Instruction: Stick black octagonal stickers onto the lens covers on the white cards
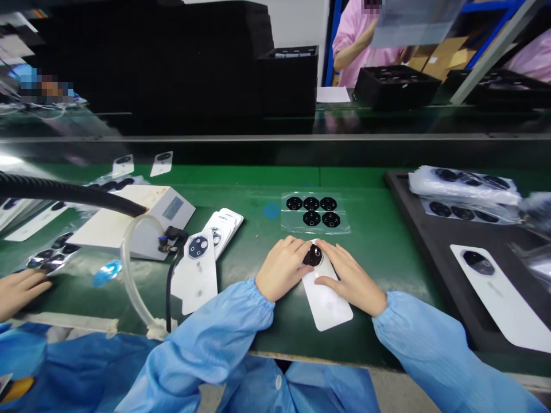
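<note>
A white phone back cover [328, 301] lies on the green belt [379, 241] in front of me. A round black camera ring [313, 256] sits at its upper end. My left hand [282, 268] and my right hand [350, 276] press on the cover from either side, fingertips curled together around the ring. Just beyond the hands lies a clear sheet with several black camera rings [313, 211]. Both arms wear blue sleeves.
A stack of white covers [224, 226] and one single cover [197, 269] lie left of me, beside a white device [142, 221] with a black hose [64, 192]. A black tray [473, 252] on the right holds a cover and bagged rings. Another person's hand [19, 289] rests far left.
</note>
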Available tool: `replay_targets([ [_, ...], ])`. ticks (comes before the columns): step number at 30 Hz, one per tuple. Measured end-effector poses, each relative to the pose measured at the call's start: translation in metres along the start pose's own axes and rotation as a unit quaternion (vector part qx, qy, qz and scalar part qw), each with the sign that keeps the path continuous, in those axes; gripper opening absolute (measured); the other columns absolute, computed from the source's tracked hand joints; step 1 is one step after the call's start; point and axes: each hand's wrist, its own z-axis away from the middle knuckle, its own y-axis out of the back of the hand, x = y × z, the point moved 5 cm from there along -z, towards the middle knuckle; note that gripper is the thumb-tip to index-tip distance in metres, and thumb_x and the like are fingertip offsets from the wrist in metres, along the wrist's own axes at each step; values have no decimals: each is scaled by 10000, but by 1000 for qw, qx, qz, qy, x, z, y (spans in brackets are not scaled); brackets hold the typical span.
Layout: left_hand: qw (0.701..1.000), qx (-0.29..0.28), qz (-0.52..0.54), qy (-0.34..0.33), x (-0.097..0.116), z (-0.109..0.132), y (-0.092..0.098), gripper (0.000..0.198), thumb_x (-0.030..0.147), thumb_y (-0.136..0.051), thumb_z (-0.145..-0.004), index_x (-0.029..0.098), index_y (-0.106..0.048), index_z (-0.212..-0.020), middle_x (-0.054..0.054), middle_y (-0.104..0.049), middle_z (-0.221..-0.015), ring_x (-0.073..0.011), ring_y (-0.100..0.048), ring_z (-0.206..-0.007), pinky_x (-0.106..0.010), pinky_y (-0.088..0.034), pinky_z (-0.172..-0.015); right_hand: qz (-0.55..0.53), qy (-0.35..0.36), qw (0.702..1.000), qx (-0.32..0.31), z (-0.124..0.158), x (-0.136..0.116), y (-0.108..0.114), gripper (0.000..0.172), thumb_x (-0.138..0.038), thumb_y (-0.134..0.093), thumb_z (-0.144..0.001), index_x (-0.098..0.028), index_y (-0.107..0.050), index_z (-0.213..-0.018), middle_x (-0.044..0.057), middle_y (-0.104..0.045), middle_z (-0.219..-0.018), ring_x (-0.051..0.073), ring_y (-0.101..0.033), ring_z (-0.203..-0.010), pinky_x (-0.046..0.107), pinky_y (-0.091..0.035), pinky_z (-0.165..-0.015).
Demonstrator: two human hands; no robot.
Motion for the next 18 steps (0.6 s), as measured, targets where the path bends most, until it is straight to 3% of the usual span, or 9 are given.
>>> replay_targets([
  [5, 998, -50, -25, -37, 5, -10, 6, 335, 211, -631, -827, 79, -571, -1129, -116, -604, -1066, -267, -525, -1025, -407, -476, -912, -1, -15, 1000, 17, 5, -1, -3, 886, -278, -646, -882, -261, -22, -1510, 121, -320, -1517, 225, -276, -1400, 523, -218, -1165],
  [9, 994, -64, 58, -69, 3, -13, 4, 425, 138, -580, -839, 93, -492, -1252, -112, -555, -1154, -221, -541, -1039, -352, -494, -920, -7, -14, 999, 29, 7, -1, -6, 916, -273, -654, -881, -256, 12, -1509, 132, -300, -1524, 232, -279, -1400, 528, -223, -1164],
  [14, 993, -33, 66, -96, -2, -9, -2, 519, 185, -591, -858, 128, -417, -1343, -124, -569, -1244, -254, -540, -1130, -414, -498, -957, 21, -14, 999, 37, 7, -1, -7, 916, -299, -688, -860, -178, -51, -1507, 167, -313, -1510, 232, -281, -1399, 503, -220, -1171],
  [18, 990, -4, 100, -99, -4, -3, -7, 518, 186, -544, -897, 141, -369, -1382, -125, -577, -1270, -235, -551, -1144, -399, -513, -953, 0, -25, 999, 33, 8, 0, -7, 845, -307, -687, -862, -134, -146, -1488, 173, -318, -1506, 223, -280, -1400, 480, -207, -1179],
])
